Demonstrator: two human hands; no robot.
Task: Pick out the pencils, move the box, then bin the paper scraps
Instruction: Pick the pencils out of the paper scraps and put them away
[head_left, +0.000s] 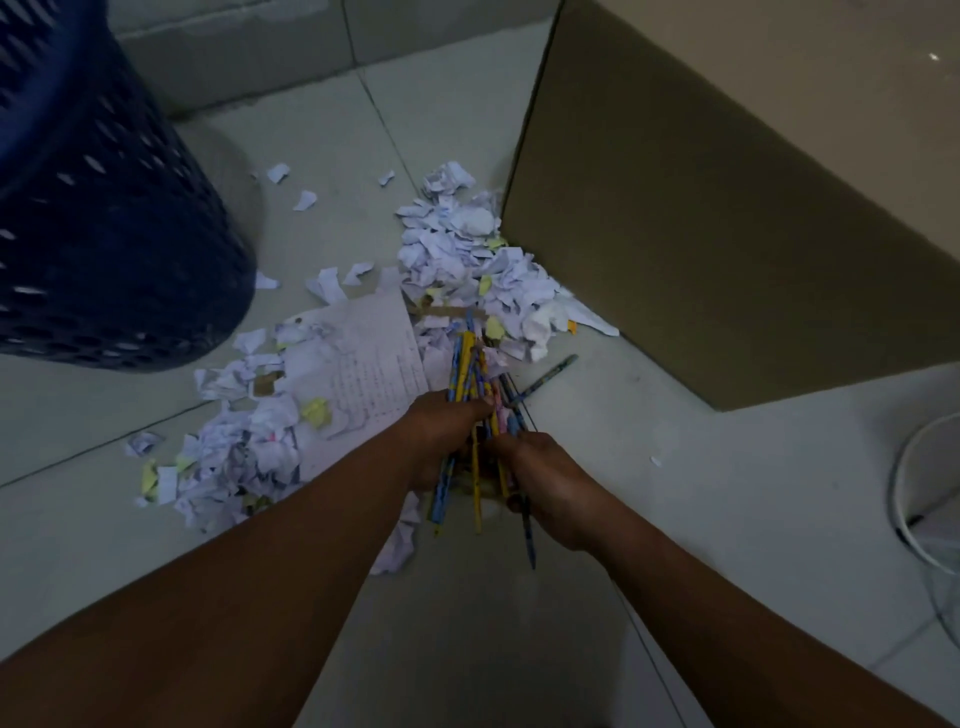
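The left hand (445, 434) and right hand (551, 488) are clutching a splayed bundle of yellow-and-blue wooden pencils (466, 364), likely risking the two-o'clock stray (551, 375) slipping free.

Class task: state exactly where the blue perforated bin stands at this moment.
In the head view the blue perforated bin stands at upper left, left of the paper scraps, which lie between it and the cardboard box.

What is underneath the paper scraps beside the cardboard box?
A written sheet and a brown cardboard strip show partly beneath the paper scraps; anything buried deeper is covered.
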